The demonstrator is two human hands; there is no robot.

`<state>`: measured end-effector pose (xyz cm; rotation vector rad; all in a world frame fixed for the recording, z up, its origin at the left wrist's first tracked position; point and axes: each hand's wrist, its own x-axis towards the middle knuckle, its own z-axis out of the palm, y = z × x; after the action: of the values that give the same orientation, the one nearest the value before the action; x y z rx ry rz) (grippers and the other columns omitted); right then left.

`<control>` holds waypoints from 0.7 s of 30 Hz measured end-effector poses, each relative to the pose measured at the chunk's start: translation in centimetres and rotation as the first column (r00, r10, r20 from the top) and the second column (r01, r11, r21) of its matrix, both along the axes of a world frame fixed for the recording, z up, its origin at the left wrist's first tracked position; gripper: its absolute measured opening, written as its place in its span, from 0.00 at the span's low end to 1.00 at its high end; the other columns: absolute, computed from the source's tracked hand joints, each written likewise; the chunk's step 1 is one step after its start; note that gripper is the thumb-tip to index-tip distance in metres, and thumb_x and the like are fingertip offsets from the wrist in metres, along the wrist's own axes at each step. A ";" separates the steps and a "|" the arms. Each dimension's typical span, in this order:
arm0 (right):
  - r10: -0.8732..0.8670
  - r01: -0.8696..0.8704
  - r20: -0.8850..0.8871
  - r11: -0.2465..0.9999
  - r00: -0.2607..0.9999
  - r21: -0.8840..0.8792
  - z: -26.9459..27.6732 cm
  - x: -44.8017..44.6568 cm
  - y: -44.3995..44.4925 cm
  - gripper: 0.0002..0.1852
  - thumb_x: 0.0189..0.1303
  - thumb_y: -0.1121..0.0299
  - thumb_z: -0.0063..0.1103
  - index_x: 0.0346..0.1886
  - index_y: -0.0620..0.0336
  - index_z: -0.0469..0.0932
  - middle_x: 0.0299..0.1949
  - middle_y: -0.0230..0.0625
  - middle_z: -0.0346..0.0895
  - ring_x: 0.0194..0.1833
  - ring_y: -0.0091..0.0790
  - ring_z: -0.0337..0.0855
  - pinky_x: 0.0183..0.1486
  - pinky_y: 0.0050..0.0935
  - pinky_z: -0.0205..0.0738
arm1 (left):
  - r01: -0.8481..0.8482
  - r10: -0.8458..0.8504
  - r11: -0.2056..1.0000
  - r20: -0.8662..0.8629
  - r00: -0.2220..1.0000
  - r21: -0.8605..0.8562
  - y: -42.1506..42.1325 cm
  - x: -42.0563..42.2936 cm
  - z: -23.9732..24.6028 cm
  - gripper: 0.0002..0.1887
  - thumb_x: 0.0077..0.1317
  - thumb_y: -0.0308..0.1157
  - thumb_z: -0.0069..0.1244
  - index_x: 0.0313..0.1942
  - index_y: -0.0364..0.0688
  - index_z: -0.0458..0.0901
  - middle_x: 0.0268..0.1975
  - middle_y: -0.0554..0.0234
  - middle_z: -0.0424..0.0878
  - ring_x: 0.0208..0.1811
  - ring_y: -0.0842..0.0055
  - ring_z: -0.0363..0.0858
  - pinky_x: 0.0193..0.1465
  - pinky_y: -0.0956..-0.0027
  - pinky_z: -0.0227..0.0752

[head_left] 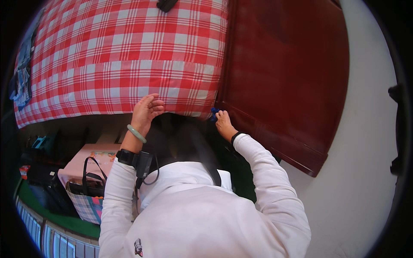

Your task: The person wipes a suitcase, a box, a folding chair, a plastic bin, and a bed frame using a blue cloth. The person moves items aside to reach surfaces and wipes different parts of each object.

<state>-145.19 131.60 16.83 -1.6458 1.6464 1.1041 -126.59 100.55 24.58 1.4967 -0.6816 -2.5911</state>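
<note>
A red-and-white checked sheet [129,71] covers the mattress in front of me. My left hand [146,108] is empty, held over the sheet's near edge with its fingers loosely curled. It wears a pale green bangle [136,133]. My right hand [223,122] pinches a small crumpled blue thing [214,113], perhaps cloth, at the sheet's near right corner. That corner meets the dark red wooden headboard [287,84]. The fingers hide part of the blue thing.
Folded denim-like clothes [24,77] lie along the sheet's far left edge. A black object [166,4] rests at the top. Left below stand a pink box [93,158], a checked tote bag [84,200] and dark bags [48,187]. A pale wall [364,129] borders the headboard.
</note>
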 end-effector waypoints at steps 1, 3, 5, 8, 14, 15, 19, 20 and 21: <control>-0.013 0.013 0.009 1.000 1.000 -0.024 1.4 -0.2 0.1 0.11 0.56 0.57 0.56 0.38 0.42 0.87 0.46 0.25 0.71 0.52 0.32 0.64 0.48 0.33 0.54 | -0.011 0.011 1.000 -0.012 1.000 -0.008 -0.7 0.2 0.3 0.14 0.72 0.36 0.44 0.49 0.36 0.76 0.36 0.57 0.84 0.35 0.74 0.83 0.41 0.70 0.79; -0.061 0.062 0.020 0.997 0.998 -0.044 4.9 -0.2 0.5 0.11 0.55 0.57 0.57 0.37 0.42 0.87 0.45 0.26 0.71 0.52 0.33 0.64 0.48 0.33 0.54 | -0.019 0.018 1.000 -0.036 0.999 -0.022 -2.2 0.5 0.8 0.14 0.72 0.36 0.44 0.49 0.36 0.76 0.36 0.57 0.84 0.35 0.73 0.83 0.41 0.70 0.79; -0.110 0.110 0.000 0.993 0.994 -0.037 9.3 -0.2 0.6 0.11 0.54 0.60 0.58 0.37 0.45 0.87 0.44 0.27 0.70 0.52 0.33 0.64 0.49 0.33 0.54 | -0.005 0.003 1.000 -0.048 0.999 -0.031 -3.5 0.8 1.3 0.14 0.72 0.36 0.43 0.50 0.37 0.76 0.36 0.57 0.83 0.37 0.73 0.83 0.43 0.68 0.79; -0.209 0.200 -0.055 0.970 0.976 -0.137 16.4 -0.2 1.3 0.09 0.48 0.62 0.60 0.31 0.47 0.87 0.44 0.30 0.69 0.51 0.34 0.64 0.48 0.34 0.55 | 0.017 -0.019 0.999 -0.060 0.998 -0.032 -5.1 1.4 1.6 0.14 0.72 0.37 0.43 0.50 0.38 0.76 0.36 0.57 0.83 0.38 0.73 0.82 0.45 0.67 0.78; -0.414 0.276 -0.093 0.741 0.905 -0.611 30.0 -1.0 4.2 0.04 0.44 0.69 0.60 0.22 0.53 0.83 0.45 0.36 0.71 0.48 0.39 0.69 0.48 0.39 0.60 | 0.107 -0.107 0.994 -0.082 0.991 -0.003 -7.7 2.3 1.1 0.14 0.72 0.38 0.43 0.50 0.38 0.77 0.37 0.57 0.84 0.37 0.72 0.81 0.44 0.66 0.76; -0.444 0.254 -0.141 0.714 0.885 -0.653 32.5 -1.5 4.5 0.03 0.44 0.70 0.60 0.23 0.53 0.83 0.45 0.36 0.72 0.48 0.39 0.69 0.48 0.39 0.60 | 0.124 -0.123 0.992 -0.085 0.989 0.009 -8.1 2.3 1.0 0.14 0.72 0.38 0.43 0.50 0.38 0.77 0.37 0.57 0.84 0.36 0.72 0.81 0.44 0.66 0.76; -0.533 0.059 -0.391 0.643 0.750 -0.764 39.9 -3.2 4.9 0.09 0.42 0.74 0.61 0.31 0.54 0.83 0.48 0.36 0.71 0.49 0.40 0.69 0.48 0.39 0.61 | 0.146 -0.144 0.989 -0.110 0.983 0.011 -8.6 1.7 0.6 0.14 0.72 0.38 0.43 0.48 0.38 0.77 0.35 0.58 0.84 0.36 0.72 0.81 0.43 0.66 0.75; -0.572 0.012 -0.437 0.616 0.695 -0.787 40.3 -3.5 4.8 0.11 0.41 0.75 0.61 0.33 0.54 0.82 0.48 0.37 0.71 0.49 0.41 0.69 0.48 0.39 0.61 | 0.177 -0.174 0.984 -0.121 0.977 0.017 -8.7 1.5 0.5 0.14 0.71 0.38 0.44 0.48 0.38 0.78 0.35 0.59 0.84 0.36 0.72 0.81 0.43 0.66 0.76; -0.555 0.004 -0.442 0.626 0.705 -0.780 40.1 -3.6 4.7 0.11 0.41 0.74 0.61 0.33 0.54 0.82 0.48 0.37 0.71 0.48 0.41 0.69 0.48 0.39 0.61 | 0.189 -0.185 0.982 -0.131 0.974 0.017 -8.6 1.3 0.5 0.14 0.71 0.39 0.45 0.48 0.39 0.78 0.35 0.59 0.84 0.36 0.72 0.81 0.44 0.66 0.76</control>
<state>-148.80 136.27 56.92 -1.3186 3.0567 0.9199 -125.27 91.93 25.05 1.3173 -0.8089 -2.8181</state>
